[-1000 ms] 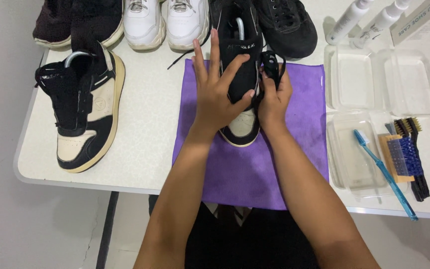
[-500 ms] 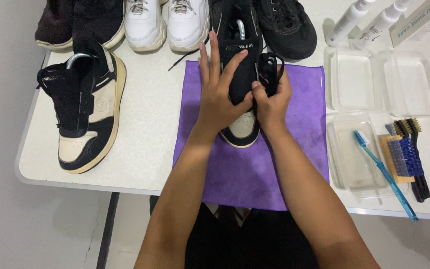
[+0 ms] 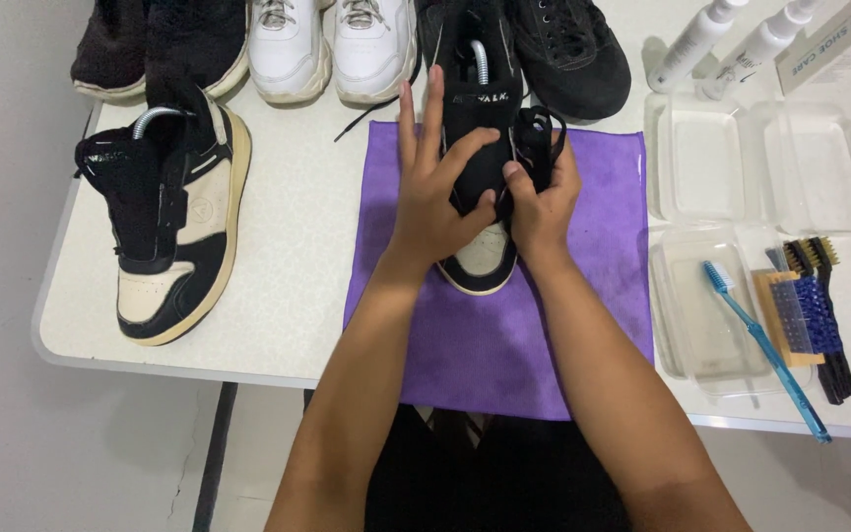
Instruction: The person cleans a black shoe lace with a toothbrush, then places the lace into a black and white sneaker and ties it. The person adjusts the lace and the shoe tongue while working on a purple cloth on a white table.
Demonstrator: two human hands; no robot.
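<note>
Both hands, left hand [image 3: 432,202] and right hand [image 3: 542,200], grip a black sneaker [image 3: 480,148] on a purple cloth [image 3: 504,335], fingers working its laces [image 3: 536,133].

Seven shoes [image 3: 167,229] stand on the table, from nine o'clock round to one. One purple cloth [image 3: 583,315] lies at centre. At one o'clock, two spray bottles [image 3: 693,44]. At three o'clock: three clear trays [image 3: 703,163], three brushes [image 3: 810,315], one blue toothbrush [image 3: 765,347].

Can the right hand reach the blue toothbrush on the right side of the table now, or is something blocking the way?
Probably yes. The right hand is on the black sneaker, and the blue toothbrush lies open across a clear tray, nothing between them. It must release the shoe first.
</note>
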